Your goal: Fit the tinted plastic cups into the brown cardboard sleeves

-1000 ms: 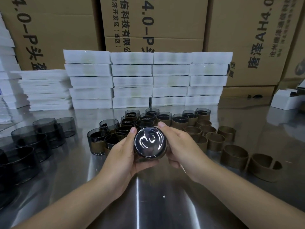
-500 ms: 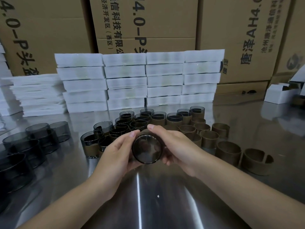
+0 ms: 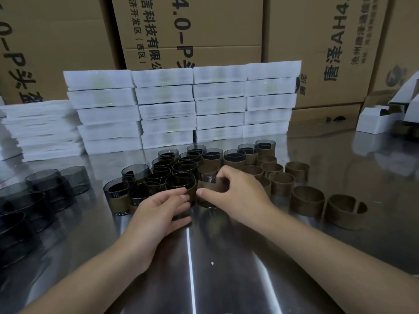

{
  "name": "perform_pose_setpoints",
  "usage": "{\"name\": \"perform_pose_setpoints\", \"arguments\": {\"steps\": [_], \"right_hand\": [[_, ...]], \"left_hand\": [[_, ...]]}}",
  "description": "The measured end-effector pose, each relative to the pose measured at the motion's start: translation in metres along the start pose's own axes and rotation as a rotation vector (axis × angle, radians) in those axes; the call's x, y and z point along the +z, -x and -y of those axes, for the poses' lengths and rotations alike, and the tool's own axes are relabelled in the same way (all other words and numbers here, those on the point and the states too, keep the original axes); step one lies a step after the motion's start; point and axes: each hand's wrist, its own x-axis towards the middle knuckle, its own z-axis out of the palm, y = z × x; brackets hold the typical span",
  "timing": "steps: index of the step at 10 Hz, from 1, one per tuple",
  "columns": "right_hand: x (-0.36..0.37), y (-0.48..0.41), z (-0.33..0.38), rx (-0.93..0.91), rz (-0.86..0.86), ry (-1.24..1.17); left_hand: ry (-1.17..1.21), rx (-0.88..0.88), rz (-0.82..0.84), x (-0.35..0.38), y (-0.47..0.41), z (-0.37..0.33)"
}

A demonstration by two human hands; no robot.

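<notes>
A cup in a brown sleeve (image 3: 209, 189) stands upright on the steel table (image 3: 226, 257), at the front of a cluster of several sleeved cups (image 3: 179, 168). My right hand (image 3: 238, 193) grips it from the right, fingers curled over its rim and thumb on the sleeve. My left hand (image 3: 162, 211) lies beside it with nearly straight fingers, touching the neighbouring sleeved cup (image 3: 181, 185). Several empty brown sleeves (image 3: 307, 200) stand to the right. Bare tinted cups (image 3: 45, 189) are grouped at the far left.
Stacks of white foam trays (image 3: 181, 107) form a wall behind the cups, with a lower stack (image 3: 43, 130) to the left. Large printed cardboard cartons (image 3: 204, 30) stand behind them. Small white boxes (image 3: 374, 118) sit at the right.
The cup held up in both hands with its base toward me has been turned upright and set down at the front of the cluster. My left hand has let go of it.
</notes>
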Motion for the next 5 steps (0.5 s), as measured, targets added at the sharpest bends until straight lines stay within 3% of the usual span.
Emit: {"name": "perform_pose_setpoints", "arguments": {"steps": [3, 4, 5], "right_hand": [[0.009, -0.003, -0.008, -0.208, 0.019, 0.097], [0.012, -0.003, -0.011, -0.216, 0.044, 0.091], [0.001, -0.004, -0.006, -0.187, -0.016, -0.006]], "left_hand": [[0.001, -0.023, 0.029, -0.001, -0.001, 0.003], [-0.033, 0.054, -0.036, 0.003, 0.002, 0.001], [-0.085, 0.402, -0.179, 0.004, 0.011, -0.008]]}}
